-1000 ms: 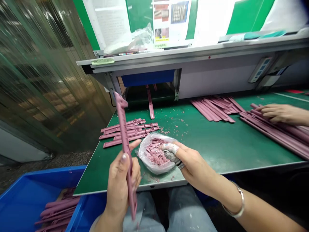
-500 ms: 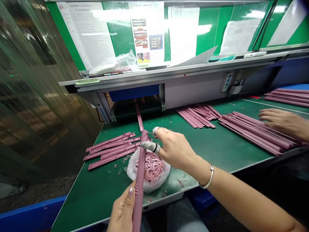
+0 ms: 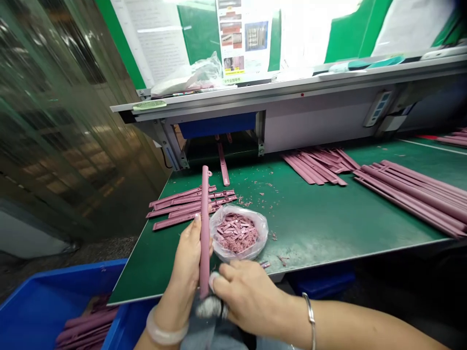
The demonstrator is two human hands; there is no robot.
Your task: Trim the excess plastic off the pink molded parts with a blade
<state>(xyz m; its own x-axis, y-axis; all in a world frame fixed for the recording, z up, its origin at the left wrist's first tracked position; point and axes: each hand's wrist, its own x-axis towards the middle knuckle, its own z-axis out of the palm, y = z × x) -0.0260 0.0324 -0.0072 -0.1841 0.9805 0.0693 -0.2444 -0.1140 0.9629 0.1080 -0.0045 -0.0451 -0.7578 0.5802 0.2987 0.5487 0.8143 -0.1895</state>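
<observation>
Where pink strip (image 3: 205, 228) overlaps left hand (image 3: 187, 257), right fingertips (image 3: 208, 307) blurred, bin (image 3: 32, 304) cropped

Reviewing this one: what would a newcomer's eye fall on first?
First, the long pink strip held nearly upright in the left hand, with the right hand curled at its lower end. Just right of the strip, an open plastic bag of pink scraps sits on the green table. At lower left, a blue bin holds more pink pieces.
</observation>
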